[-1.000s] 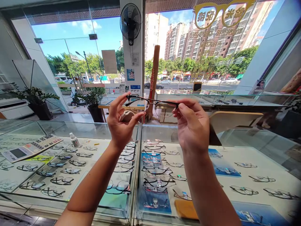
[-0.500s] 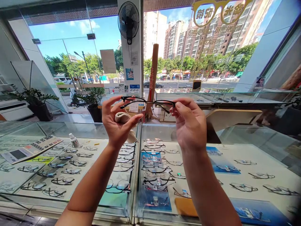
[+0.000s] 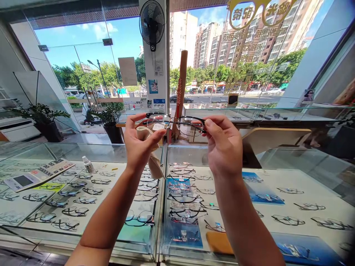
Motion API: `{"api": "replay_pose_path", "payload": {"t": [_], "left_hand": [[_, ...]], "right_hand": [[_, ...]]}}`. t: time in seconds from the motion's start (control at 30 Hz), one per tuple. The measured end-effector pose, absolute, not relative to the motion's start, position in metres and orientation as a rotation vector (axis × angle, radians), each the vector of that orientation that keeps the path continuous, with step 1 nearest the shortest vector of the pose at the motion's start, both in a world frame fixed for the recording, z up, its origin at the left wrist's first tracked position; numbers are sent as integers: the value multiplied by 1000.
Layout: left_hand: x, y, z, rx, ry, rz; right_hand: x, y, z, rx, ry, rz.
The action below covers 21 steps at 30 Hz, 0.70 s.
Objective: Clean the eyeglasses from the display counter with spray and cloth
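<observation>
A pair of eyeglasses (image 3: 191,126) with a dark upper rim and thin lower rims is raised in front of me, above the glass counter. My right hand (image 3: 225,146) pinches its right end between thumb and fingers. At the opposite end, the fingers of my left hand (image 3: 137,149) are curled by the frame. The same hand grips a beige cloth (image 3: 155,166), which hangs below the thumb. Near the left lens a small white tag (image 3: 159,126) shows. My left fingertips are partly hidden behind the frame and the cloth.
Glass display cases (image 3: 163,236) with rows of eyeglasses extend below my arms. To the left, a calculator (image 3: 39,175) and a small white bottle (image 3: 88,164) rest on the glass. Beyond are a wooden chair back (image 3: 274,136), potted plants (image 3: 47,122) and a wall fan (image 3: 152,24).
The eyeglasses have turned slightly, and their lenses now show more squarely. My left hand has shifted a little to the right, and the cloth hangs lower.
</observation>
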<state>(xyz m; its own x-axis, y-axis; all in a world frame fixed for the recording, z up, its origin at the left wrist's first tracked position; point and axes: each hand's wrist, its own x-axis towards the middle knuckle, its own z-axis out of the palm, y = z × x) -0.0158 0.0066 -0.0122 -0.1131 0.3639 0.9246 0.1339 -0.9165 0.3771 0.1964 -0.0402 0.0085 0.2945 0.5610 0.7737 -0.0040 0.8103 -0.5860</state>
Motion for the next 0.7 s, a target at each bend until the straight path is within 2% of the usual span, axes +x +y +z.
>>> {"api": "replay_pose_path", "payload": {"t": [0.37,0.7], "left_hand": [[-19,27,-16,1930,479,2012],[-34,4,4,2237,428,1855]], "right_hand": [[193,-46,8,-482,-1211,379],[209,-43,15,-603,-1552,641]]}}
